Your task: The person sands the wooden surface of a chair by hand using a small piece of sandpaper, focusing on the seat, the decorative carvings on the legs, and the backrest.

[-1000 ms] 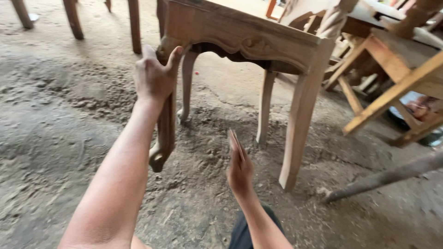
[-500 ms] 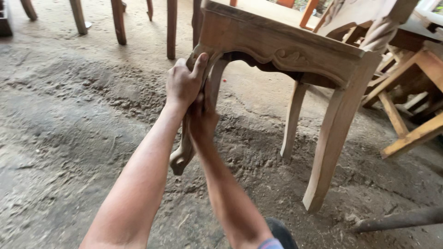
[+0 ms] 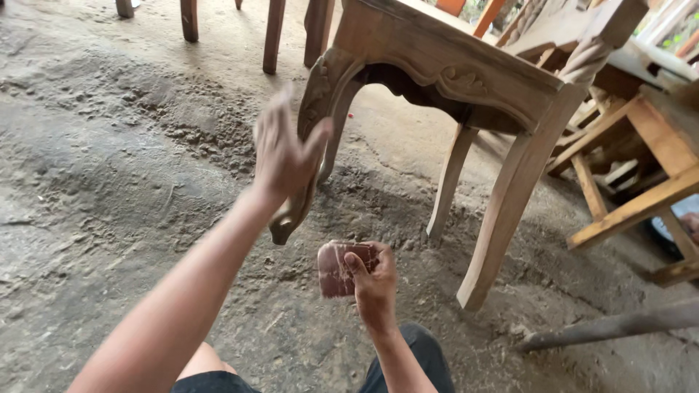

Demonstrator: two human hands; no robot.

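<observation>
- Right hand (image 3: 375, 280) pinches a folded sandpaper pad (image 3: 336, 269); left hand (image 3: 285, 156) is open, empty, beside the carved leg (image 3: 309, 153).
- Best to steady that leg, then rub along the curve.

Dusty sawdust-strewn floor (image 3: 109, 167), other furniture legs (image 3: 273, 33) behind, pale wooden frames (image 3: 633, 211) stacked at right.

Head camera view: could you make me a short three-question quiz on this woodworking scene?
1. True or false: the right hand holds a folded reddish sanding sheet.
2. What is the left hand nearest: A) the carved front leg, B) a plain rear leg, C) the floor?
3. What covers the floor?

Key: 1. True. 2. A; its open fingers are blurred, so contact is unclear. 3. Sawdust.
</observation>
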